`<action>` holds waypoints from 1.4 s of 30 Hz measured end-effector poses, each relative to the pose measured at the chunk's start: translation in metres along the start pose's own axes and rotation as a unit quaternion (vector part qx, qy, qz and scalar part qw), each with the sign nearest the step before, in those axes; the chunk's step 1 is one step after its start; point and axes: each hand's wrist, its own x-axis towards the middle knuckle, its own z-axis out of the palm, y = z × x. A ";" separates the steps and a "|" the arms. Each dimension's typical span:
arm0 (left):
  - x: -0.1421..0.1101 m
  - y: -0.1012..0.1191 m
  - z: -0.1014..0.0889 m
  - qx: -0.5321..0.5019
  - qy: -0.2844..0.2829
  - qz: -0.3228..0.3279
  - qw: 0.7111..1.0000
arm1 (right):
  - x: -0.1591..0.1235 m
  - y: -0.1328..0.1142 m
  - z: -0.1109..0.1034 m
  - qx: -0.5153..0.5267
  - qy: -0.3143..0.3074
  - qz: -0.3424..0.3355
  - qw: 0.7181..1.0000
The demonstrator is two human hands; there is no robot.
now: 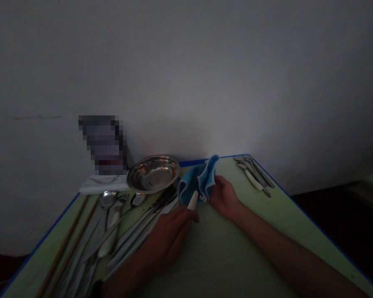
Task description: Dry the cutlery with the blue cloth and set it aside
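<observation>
My left hand (174, 229) is closed around a utensil by its white handle (192, 201), which points up from my fist. The utensil's far end is not visible, so its kind cannot be told. A folded blue cloth (191, 182) with pale edges is in my right hand (224, 197), whose fingers grip its right side, partly hidden behind it. The cloth is bunched up around the area just beyond the white handle. Both hands are above the light green table (236, 252). Just behind my left hand lie several knives (143, 227).
A shiny metal bowl (155, 176) sits at the back. Spoons (108, 199), a white-handled fork (113, 227) and two long wooden sticks (71, 244) lie on the left. Several forks (251, 178) lie at the back right. A pixelated upright object (104, 145) leans against the wall (186, 74).
</observation>
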 end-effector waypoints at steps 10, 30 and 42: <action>0.001 0.000 0.001 0.015 -0.032 0.020 0.999 | -0.007 0.009 -0.001 -0.094 -0.064 -0.036 0.993; 0.000 -0.006 0.013 -0.250 0.125 -0.088 0.956 | 0.001 -0.003 0.003 0.114 0.078 -0.001 0.990; 0.006 -0.004 0.012 -0.281 0.231 -0.129 0.923 | -0.007 0.001 0.009 0.090 -0.010 0.021 0.996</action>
